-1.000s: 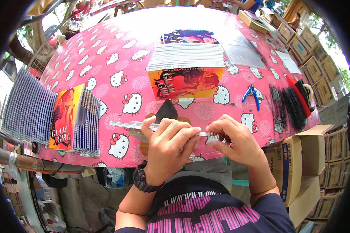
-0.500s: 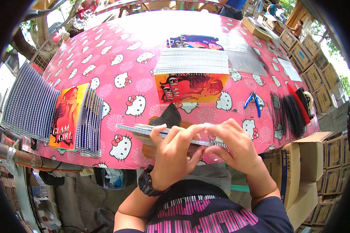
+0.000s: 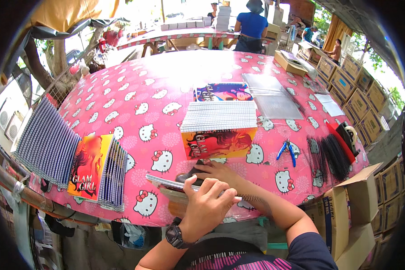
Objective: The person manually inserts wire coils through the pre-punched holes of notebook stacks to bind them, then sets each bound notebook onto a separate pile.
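Observation:
My left hand (image 3: 207, 202), with a black watch at its wrist, is closed on a notebook (image 3: 159, 181) held edge-on above the table's near edge. A dark spiral coil (image 3: 257, 198) sticks out from the notebook's right end. My right hand (image 3: 215, 173) reaches past the notebook, fingers stretched over a dark curved object (image 3: 184, 177) whose kind I cannot make out. Below it, a brown wooden piece (image 3: 177, 208) shows partly. Just beyond my hands stands a stack of spiral notebooks (image 3: 220, 143) with a red and yellow cover facing me.
Rows of bound notebooks (image 3: 47, 141) stand at the left, beside another colourful cover (image 3: 89, 166). Blue pliers (image 3: 286, 153), black coils (image 3: 330, 155) and clear plastic sheets (image 3: 272, 96) lie to the right. An open carton (image 3: 346, 202) stands near my right arm. A person (image 3: 252, 27) is behind the table.
My right hand has left the coil end of the notebook and moved forward to the dark object. My left hand still holds the notebook. The view has tilted up, showing more background.

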The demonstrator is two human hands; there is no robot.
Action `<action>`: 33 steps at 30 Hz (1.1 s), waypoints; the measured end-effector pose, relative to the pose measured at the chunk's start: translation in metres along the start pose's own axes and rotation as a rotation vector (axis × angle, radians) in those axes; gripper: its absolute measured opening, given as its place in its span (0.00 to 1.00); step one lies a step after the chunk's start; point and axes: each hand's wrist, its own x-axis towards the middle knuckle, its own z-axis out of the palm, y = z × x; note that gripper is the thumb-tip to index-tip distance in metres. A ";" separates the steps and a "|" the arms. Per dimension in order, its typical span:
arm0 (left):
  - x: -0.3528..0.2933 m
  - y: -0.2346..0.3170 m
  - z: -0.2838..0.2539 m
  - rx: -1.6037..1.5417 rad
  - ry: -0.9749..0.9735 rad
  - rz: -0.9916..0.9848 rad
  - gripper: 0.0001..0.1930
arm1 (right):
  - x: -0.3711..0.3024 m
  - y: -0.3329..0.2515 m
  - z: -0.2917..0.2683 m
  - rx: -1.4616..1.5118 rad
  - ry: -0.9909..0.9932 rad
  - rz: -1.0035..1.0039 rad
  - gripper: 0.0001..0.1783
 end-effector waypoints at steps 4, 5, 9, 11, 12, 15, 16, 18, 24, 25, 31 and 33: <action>0.008 0.006 -0.003 -0.080 0.077 -0.023 0.08 | -0.025 0.014 -0.012 0.299 0.079 -0.046 0.22; 0.008 0.004 -0.001 -0.076 0.055 -0.010 0.09 | -0.038 0.010 -0.026 0.299 0.057 0.062 0.23; 0.003 -0.002 0.001 -0.057 0.000 -0.018 0.10 | -0.066 0.000 -0.046 0.345 0.025 0.284 0.29; 0.007 0.001 0.001 -0.106 0.019 -0.032 0.09 | -0.062 -0.012 -0.047 0.293 0.043 0.270 0.29; 0.009 0.003 0.000 -0.149 0.042 -0.041 0.09 | -0.062 -0.011 -0.041 0.235 0.035 0.262 0.28; 0.010 -0.001 0.000 -0.155 0.035 0.004 0.09 | -0.064 -0.011 -0.039 0.229 0.026 0.332 0.28; 0.009 -0.003 0.001 -0.137 0.021 0.031 0.10 | -0.065 -0.010 -0.037 0.236 0.023 0.339 0.27; 0.008 -0.005 0.003 -0.094 -0.001 0.039 0.11 | -0.066 -0.006 -0.035 0.246 0.020 0.349 0.27; 0.001 -0.002 0.001 -0.058 0.004 0.015 0.10 | -0.064 -0.012 -0.033 0.237 0.096 0.334 0.25; 0.001 -0.002 0.002 -0.042 0.000 0.006 0.09 | -0.064 -0.013 -0.033 0.233 0.101 0.327 0.25; 0.006 -0.001 0.005 -0.074 0.060 0.036 0.09 | -0.069 -0.010 -0.029 0.255 0.104 0.326 0.27; 0.005 -0.003 0.004 -0.095 0.034 0.021 0.08 | -0.068 -0.015 -0.034 0.263 0.113 0.348 0.27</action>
